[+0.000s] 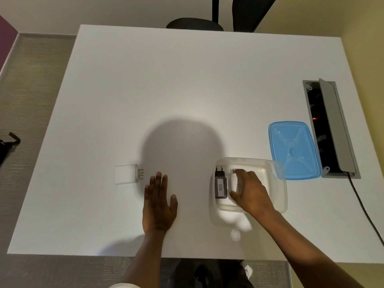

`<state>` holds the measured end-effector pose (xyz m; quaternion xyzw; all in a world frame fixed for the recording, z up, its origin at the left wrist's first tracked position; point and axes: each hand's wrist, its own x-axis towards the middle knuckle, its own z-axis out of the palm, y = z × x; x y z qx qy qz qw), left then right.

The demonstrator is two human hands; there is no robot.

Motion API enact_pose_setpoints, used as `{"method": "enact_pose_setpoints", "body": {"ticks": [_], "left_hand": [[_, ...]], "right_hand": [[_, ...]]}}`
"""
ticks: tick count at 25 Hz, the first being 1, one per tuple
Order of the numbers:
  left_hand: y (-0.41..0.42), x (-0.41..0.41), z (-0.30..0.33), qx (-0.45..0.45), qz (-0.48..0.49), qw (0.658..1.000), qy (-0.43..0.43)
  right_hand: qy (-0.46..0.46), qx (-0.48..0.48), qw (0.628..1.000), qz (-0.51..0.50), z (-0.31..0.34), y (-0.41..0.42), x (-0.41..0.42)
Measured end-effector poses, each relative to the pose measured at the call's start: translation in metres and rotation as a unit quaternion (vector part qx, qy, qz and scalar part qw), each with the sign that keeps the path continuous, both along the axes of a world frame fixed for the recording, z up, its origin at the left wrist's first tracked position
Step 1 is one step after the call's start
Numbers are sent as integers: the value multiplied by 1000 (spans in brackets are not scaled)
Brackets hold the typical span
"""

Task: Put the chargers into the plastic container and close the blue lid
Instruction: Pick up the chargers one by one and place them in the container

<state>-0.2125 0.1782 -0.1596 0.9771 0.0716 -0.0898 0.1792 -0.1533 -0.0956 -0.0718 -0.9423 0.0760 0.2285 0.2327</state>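
Observation:
A clear plastic container (pixel 276 183) stands on the white table (pixel 166 90), right of centre. Inside it lies a black charger (pixel 220 183) with a "030" label. My right hand (pixel 249 190) reaches into the container, its fingers closed around a white charger (pixel 233 179) beside the black one. The blue lid (pixel 294 149) lies flat on the table just behind and right of the container. Another white charger (pixel 125 174), prongs pointing right, rests on the table to the left. My left hand (pixel 159 204) lies flat and open on the table, near that charger but not touching it.
A grey cable hatch (pixel 332 125) with its flap up is set into the table at the right, and a black cable (pixel 363 208) runs from it toward the near edge. A black office chair (pixel 207 19) stands behind the far edge.

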Motion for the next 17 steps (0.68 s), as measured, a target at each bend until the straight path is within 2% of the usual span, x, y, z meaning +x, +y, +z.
{"method": "enact_pose_setpoints", "body": {"ticks": [17], "left_hand": [[0, -1, -1, -2, 3, 1000, 5]], "right_hand": [[4, 1, 1000, -2, -15, 5, -2]]}}
